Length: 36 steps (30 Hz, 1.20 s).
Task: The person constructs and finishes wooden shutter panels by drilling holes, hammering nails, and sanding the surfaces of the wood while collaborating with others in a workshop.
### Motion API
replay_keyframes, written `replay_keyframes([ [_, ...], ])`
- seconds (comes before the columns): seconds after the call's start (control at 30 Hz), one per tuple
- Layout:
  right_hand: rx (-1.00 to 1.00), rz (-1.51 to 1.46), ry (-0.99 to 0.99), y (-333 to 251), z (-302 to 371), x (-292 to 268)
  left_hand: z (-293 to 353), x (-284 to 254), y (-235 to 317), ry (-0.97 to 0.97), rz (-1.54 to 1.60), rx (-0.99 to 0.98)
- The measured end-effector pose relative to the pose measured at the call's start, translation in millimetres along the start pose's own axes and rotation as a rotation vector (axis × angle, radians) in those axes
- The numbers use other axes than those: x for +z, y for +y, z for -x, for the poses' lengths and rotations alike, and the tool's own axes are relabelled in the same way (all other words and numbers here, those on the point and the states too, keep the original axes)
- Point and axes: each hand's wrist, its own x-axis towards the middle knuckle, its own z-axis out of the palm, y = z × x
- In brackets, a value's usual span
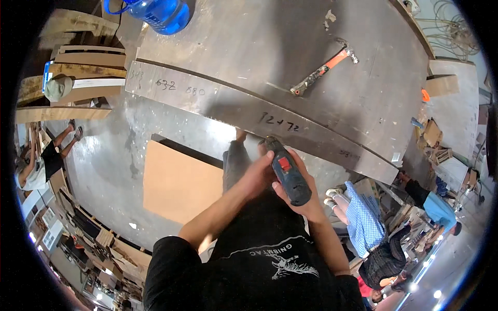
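Observation:
In front of my body, both hands are around a dark blue-grey handheld power tool (290, 179) with a red switch on top. Its narrow front end points away from me, toward the near edge of a grey-brown work table (233, 36). My left hand (262, 170) is closed at the left side near the tool's front. From the right, my right hand (306, 186) wraps the body; its lower grip is hidden beneath. Along the table's near edge runs a long board (223, 106) with handwritten marks. A hammer (324, 68) with an orange and black handle lies on the table.
A blue water jug (163, 15) stands at the table's far left. On the floor to my left lies a tan panel (179, 181). Stacked boards (88, 59) sit beyond it. People are at the right, one in a blue checkered garment (363, 215), and another at far left.

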Motion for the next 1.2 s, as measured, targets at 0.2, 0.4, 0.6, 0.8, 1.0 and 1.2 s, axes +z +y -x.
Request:
replay_keyframes([
  [0.2,0.045,0.058,-0.045,-10,-12,12,7,-13,11,-0.018,0.038,-0.047],
  [0.4,0.173,0.077,-0.034,-31,-12,10,11,-4,12,0.031,0.010,-0.069],
  [0.6,0.118,0.115,0.000,-32,-13,12,10,-2,17,-0.013,0.032,-0.118],
  [0.8,0.188,0.062,0.021,-33,-13,7,9,-2,16,-0.083,-0.022,-0.127],
  [1.0,0.204,0.160,-0.011,-38,-18,7,6,-4,12,-0.089,0.011,-0.094],
  [1.2,0.258,0.178,-0.047,-52,-25,9,11,2,16,-0.029,0.065,-0.133],
])
